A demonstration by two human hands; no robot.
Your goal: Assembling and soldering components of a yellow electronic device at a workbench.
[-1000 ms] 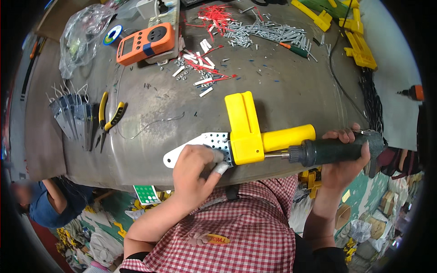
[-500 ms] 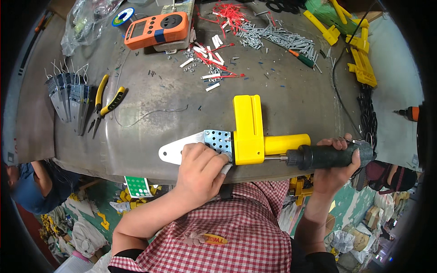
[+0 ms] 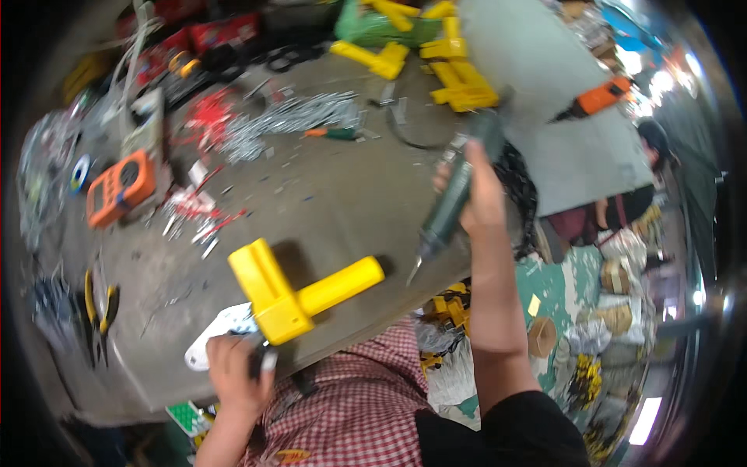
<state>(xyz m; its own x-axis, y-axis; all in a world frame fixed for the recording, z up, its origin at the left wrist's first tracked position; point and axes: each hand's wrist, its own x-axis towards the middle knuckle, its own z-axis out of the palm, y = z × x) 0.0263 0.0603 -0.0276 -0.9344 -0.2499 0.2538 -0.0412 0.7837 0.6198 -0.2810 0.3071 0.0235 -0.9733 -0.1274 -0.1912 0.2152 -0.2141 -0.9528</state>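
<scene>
While the right hand [image 3: 481,191] is clenched around a dark green powered screwdriver [image 3: 450,204] and holds it raised above the table edge with its bit pointing down and to the left, the left hand [image 3: 237,372] grips the near end of a white perforated metal plate [image 3: 219,333] at the front rim of the grey worktable [image 3: 342,202], with a small dark piece pinched between the fingers that is too blurred to identify. Sitting on that plate is a yellow T-shaped plastic part [image 3: 292,292], its round arm stretching to the right toward the screwdriver tip, which hangs near the arm's end but clear of it. No proper container shows on the table; the loose stock lies in open heaps instead: a pile of silver screws or pins [image 3: 284,118] near the far side and a scatter of red and white small pieces [image 3: 198,210] beside an orange multimeter [image 3: 118,187]. Yellow-handled pliers [image 3: 99,310] lie at the left edge. More yellow plastic parts [image 3: 451,70] are stacked at the far right corner of the table, next to a green object whose kind I cannot tell.
</scene>
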